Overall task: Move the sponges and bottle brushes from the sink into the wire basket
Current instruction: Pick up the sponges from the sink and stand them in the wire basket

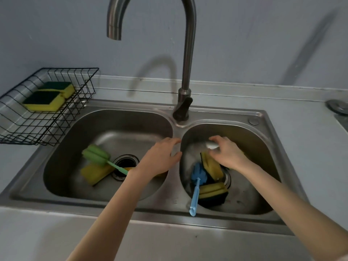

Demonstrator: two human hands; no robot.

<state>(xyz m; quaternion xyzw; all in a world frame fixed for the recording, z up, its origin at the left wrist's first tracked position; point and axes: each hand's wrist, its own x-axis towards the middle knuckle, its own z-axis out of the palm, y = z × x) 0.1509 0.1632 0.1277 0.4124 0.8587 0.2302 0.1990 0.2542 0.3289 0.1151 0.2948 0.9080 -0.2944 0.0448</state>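
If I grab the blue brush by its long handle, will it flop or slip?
The blue brush probably stays stiff: its handle looks like straight, thin plastic. It likely feels light, since the handle is thin. It may swing head-down, because the fluffy head sits at one end. It leans on the sink edge, so it might be wet and slippery, though I can't tell.

The tall curved steel tap (188,53) rises from the ridge between the two steel sink basins (175,206) — its spout arches over the left one. The black wire basket (62,117) on the grey bench (305,140) at the left is open-topped; two yellow-and-green sponges (45,101) fill its back half, the front half is bare wire.
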